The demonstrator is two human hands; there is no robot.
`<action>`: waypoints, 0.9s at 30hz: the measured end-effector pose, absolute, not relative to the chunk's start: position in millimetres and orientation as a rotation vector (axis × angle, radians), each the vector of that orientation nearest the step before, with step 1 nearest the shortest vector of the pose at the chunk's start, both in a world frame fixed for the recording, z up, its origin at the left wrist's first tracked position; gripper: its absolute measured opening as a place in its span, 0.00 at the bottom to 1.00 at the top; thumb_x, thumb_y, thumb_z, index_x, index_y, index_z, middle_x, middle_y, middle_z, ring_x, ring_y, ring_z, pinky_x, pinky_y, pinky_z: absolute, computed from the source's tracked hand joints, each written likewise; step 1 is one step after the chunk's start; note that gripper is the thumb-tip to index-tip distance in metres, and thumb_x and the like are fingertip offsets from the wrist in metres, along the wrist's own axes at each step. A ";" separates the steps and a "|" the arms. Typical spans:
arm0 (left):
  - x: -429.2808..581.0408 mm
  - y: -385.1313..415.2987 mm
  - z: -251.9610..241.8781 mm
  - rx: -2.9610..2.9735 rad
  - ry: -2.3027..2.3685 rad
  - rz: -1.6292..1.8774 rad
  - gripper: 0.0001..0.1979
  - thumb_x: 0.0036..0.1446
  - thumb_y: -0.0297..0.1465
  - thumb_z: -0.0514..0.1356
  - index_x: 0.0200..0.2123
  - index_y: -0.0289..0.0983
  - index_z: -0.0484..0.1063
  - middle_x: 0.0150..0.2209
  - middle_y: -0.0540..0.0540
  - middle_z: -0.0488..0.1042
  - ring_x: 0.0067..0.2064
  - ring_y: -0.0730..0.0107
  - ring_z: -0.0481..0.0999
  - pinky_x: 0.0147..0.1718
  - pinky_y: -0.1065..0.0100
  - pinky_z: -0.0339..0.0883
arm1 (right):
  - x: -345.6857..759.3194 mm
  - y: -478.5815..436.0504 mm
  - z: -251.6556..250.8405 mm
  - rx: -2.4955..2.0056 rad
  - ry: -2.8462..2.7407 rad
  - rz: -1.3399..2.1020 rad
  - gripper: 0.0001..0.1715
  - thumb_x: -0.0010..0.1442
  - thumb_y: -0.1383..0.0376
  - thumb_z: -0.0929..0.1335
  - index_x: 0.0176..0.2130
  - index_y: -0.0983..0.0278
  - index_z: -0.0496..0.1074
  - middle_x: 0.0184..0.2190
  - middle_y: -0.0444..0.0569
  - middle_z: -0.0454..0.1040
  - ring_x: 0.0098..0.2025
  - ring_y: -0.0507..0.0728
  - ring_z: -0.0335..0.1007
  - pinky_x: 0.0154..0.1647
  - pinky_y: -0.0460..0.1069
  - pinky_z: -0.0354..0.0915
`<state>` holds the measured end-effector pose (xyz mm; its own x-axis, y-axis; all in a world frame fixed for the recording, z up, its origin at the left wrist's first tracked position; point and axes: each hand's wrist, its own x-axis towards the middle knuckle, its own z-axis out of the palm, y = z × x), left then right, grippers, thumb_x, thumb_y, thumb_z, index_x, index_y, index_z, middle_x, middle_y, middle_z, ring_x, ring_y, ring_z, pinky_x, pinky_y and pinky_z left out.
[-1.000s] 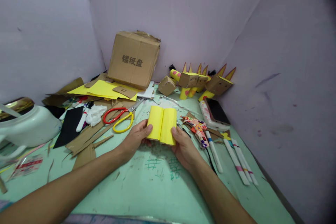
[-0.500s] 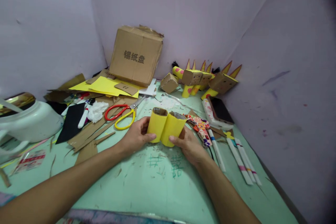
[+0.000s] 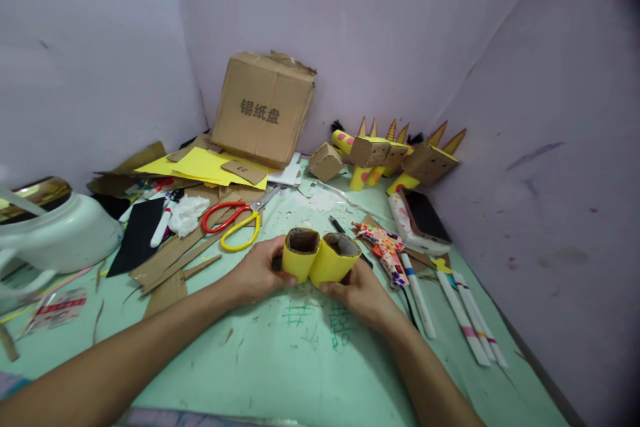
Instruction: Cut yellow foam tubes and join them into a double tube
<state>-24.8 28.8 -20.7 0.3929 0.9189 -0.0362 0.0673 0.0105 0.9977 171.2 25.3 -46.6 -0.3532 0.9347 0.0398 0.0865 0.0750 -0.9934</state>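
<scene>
Since half a second ago, the pair of yellow paper-covered cardboard tubes (image 3: 330, 268) has tipped so their open ends face me more, and has come slightly lower between my hands. My left hand (image 3: 260, 273) grasps the left tube by its outer side, thumb in front; my right hand (image 3: 367, 293) grasps the other likewise. Their sides touch; whether they are stuck together, or rest on the pale green tabletop (image 3: 280, 373), I can't tell. I judge this as aligning and checking the pair; the next move calls for level rims and a light grip, lest the walls crush. Just beyond my left hand lie red-and-yellow-handled metal scissors (image 3: 254, 206); beyond my right, a flower-patterned object with a black cord (image 3: 381, 247).
</scene>
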 end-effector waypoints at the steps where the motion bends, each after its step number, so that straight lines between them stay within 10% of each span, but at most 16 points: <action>1: -24.9 29.2 -21.2 1.415 0.958 0.853 0.21 0.35 0.25 0.64 0.38 0.36 0.68 0.38 0.48 0.74 0.41 0.58 0.72 0.41 0.61 0.65 | 170.8 25.3 -47.0 -1.039 -1.572 1.375 0.20 0.44 0.74 0.69 0.40 0.63 0.69 0.38 0.47 0.75 0.39 0.58 0.69 0.42 0.52 0.65; 27: -23.1 25.6 -20.0 1.185 0.787 0.884 0.30 0.40 0.39 0.68 0.45 0.29 0.64 0.44 0.34 0.74 0.45 0.51 0.74 0.41 0.57 0.67 | 170.1 19.9 -27.6 -0.963 -1.488 1.489 0.29 0.50 0.59 0.71 0.50 0.63 0.64 0.48 0.54 0.72 0.47 0.64 0.69 0.46 0.57 0.65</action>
<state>-23.1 25.6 -20.0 0.4492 0.8917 -0.0552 -0.1579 0.1401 0.9775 170.1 19.9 -27.6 -0.3872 0.9217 0.0242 -0.0246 0.0159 -0.9996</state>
